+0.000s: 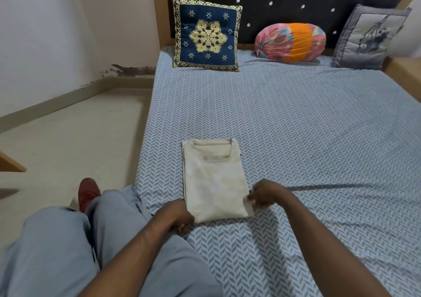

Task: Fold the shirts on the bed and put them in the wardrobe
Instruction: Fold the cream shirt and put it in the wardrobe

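A cream shirt (214,178) lies folded into a neat rectangle on the bed (296,126), collar toward the headboard, close to the bed's left edge. My left hand (178,217) sits at the shirt's near left corner with its fingers curled under the edge. My right hand (265,196) pinches the shirt's near right corner. The wardrobe is out of view.
A blue embroidered cushion (206,34), a pink and orange bolster (290,42) and a grey cushion (369,38) lean on the dark headboard. My grey-trousered legs and a red shoe (87,193) hang off the bed's left side over a bare floor (68,141).
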